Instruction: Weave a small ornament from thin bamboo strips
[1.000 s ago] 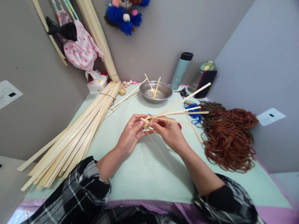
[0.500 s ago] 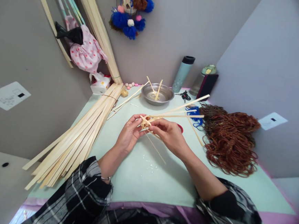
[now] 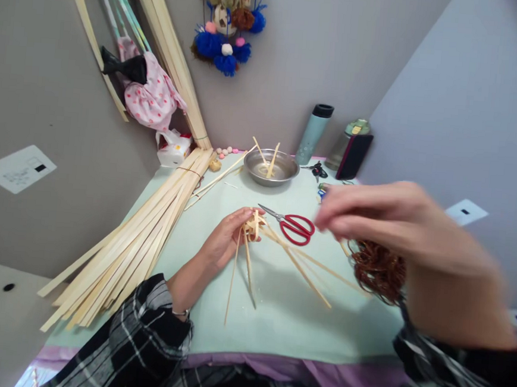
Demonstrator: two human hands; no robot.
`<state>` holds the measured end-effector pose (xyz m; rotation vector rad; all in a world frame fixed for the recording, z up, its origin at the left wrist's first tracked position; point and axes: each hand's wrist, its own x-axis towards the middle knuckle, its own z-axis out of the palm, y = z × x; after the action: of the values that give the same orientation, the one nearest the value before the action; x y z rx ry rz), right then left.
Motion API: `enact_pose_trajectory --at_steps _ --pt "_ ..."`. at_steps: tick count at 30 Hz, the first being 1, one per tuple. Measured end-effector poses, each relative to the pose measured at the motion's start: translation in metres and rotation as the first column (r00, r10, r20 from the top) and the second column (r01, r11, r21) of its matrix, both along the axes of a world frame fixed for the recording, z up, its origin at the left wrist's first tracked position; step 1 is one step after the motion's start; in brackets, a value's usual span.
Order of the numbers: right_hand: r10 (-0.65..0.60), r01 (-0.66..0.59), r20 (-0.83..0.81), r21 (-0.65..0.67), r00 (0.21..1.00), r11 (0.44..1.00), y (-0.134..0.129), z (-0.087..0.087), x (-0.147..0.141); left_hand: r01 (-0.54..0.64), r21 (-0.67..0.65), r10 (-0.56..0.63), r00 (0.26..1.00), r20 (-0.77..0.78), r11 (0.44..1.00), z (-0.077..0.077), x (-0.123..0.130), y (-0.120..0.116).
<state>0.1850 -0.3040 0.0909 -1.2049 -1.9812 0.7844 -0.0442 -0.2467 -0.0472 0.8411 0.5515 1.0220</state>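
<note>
My left hand [image 3: 226, 237] has its fingers closed round a small woven bamboo ball [image 3: 255, 224]. Several long loose strips [image 3: 308, 275] trail from the ball toward the front and right. My right hand [image 3: 373, 217] is raised at the right, apart from the ball and blurred by motion. Its fingers are pressed together in a pinch; whether anything is between them I cannot make out. Red-handled scissors [image 3: 298, 227] lie on the table just behind and right of the ball, between my hands.
A metal bowl [image 3: 271, 181] with strips in it stands at the back. A bundle of flat strips [image 3: 133, 243] lies at left. Brown cord [image 3: 377, 271] lies at right, partly behind my right hand. A blue tumbler [image 3: 314, 135], keys [image 3: 317, 171] and a phone [image 3: 354, 157] are at the back right.
My right hand has let go of the ball and risen to the right. The ball's loose strips now hang toward the front, and the scissors have come into view.
</note>
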Motion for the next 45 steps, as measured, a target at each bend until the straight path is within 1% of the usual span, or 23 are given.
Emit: enact_pose_trajectory --at_steps 1,3,4,5,6,8,10,12,14,16,20,22,25,28,31,33,35,36,39,41,42,43,45 --pt "0.055 -0.055 0.004 -0.040 0.998 0.998 0.019 -0.007 -0.007 0.017 0.002 -0.017 1.000 -0.008 1.000 0.000 0.001 -0.001" --pt "0.069 -0.073 -0.058 -0.075 0.996 0.995 0.050 -0.030 -0.022 0.044 0.001 -0.043 0.999 -0.023 0.999 0.000 0.003 -0.003" --pt "0.084 -0.092 -0.083 -0.100 0.993 0.991 0.060 -0.044 -0.028 0.052 -0.001 -0.052 0.998 -0.027 0.999 0.000 0.004 -0.003" --pt "0.117 -0.129 -0.096 -0.132 0.988 0.983 0.067 -0.056 -0.034 0.059 -0.003 -0.059 0.998 -0.030 0.998 0.000 0.005 -0.003" --pt "0.131 -0.149 -0.131 -0.136 0.983 0.980 0.071 -0.067 -0.037 0.063 -0.003 -0.063 0.997 -0.032 0.998 -0.001 0.005 -0.004" --pt "0.142 -0.169 -0.183 -0.143 0.973 0.975 0.072 -0.081 -0.041 0.061 0.004 -0.061 0.997 -0.038 0.998 -0.001 0.006 -0.004" --pt "0.144 -0.177 -0.199 -0.160 0.969 0.971 0.069 -0.084 -0.040 0.062 0.016 -0.061 0.997 -0.054 0.998 -0.002 0.007 -0.005" --pt "0.149 -0.188 -0.201 -0.196 0.968 0.962 0.067 -0.083 -0.038 0.067 0.033 -0.065 0.995 -0.073 0.997 -0.002 0.008 -0.006" --pt "0.137 -0.194 -0.240 -0.236 0.961 0.952 0.067 -0.082 -0.036 0.076 0.045 -0.071 0.993 -0.091 0.996 -0.001 0.008 -0.008" --pt "0.088 -0.175 -0.308 -0.268 0.947 0.947 0.070 -0.084 -0.033 0.092 0.047 -0.087 0.991 -0.104 0.995 -0.001 0.009 -0.009" --pt "-0.052 -0.087 -0.428 -0.299 0.902 0.950 0.078 -0.094 -0.026 0.130 0.060 -0.122 0.986 -0.116 0.990 0.001 0.009 -0.011" --pt "-0.079 -0.090 -0.469 -0.327 0.880 0.941 0.080 -0.096 -0.024 0.130 0.073 -0.121 0.985 -0.124 0.989 0.002 0.008 -0.011" --pt "-0.098 -0.139 -0.517 -0.399 0.850 0.906 0.077 -0.094 -0.025 0.134 0.075 -0.122 0.981 -0.149 0.988 0.003 0.005 -0.012" --pt "-0.070 -0.194 -0.527 -0.430 0.847 0.882 0.070 -0.089 -0.029 0.123 0.086 -0.107 0.980 -0.170 0.989 0.005 0.003 -0.011" --pt "-0.014 -0.228 -0.521 -0.397 0.853 0.889 0.063 -0.085 -0.034 0.089 0.122 -0.071 0.987 -0.145 0.989 0.009 0.000 -0.009" --pt "-0.002 -0.227 -0.520 -0.376 0.854 0.898 0.059 -0.081 -0.035 0.073 0.153 -0.056 0.992 -0.114 0.985 0.014 -0.002 -0.007" --pt "0.016 -0.224 -0.509 -0.351 0.861 0.909 0.055 -0.072 -0.036 0.061 0.203 -0.040 0.994 -0.105 0.977 0.021 -0.006 -0.006" --pt "0.034 -0.226 -0.496 -0.331 0.867 0.916 0.053 -0.065 -0.036 0.052 0.241 -0.025 0.994 -0.111 0.969 0.026 -0.008 -0.006" --pt "0.101 -0.218 -0.419 -0.240 0.902 0.946 0.040 -0.033 -0.039 -0.008 0.397 0.069 0.988 -0.138 0.918 0.043 -0.014 -0.006" --pt "0.122 -0.184 -0.345 -0.154 0.931 0.971 0.030 -0.012 -0.043 -0.079 0.509 0.172 0.975 -0.138 0.857 0.054 -0.017 -0.007" --pt "0.130 -0.174 -0.334 -0.105 0.934 0.979 0.025 -0.003 -0.046 -0.115 0.555 0.221 0.967 -0.128 0.824 0.059 -0.018 -0.007" --pt "0.130 -0.165 -0.333 -0.078 0.934 0.983 0.020 0.002 -0.049 -0.146 0.592 0.264 0.957 -0.118 0.793 0.063 -0.019 -0.008" --pt "0.134 -0.166 -0.361 -0.061 0.923 0.984 0.015 0.005 -0.054 -0.189 0.644 0.333 0.937 -0.108 0.741 0.067 -0.020 -0.009"
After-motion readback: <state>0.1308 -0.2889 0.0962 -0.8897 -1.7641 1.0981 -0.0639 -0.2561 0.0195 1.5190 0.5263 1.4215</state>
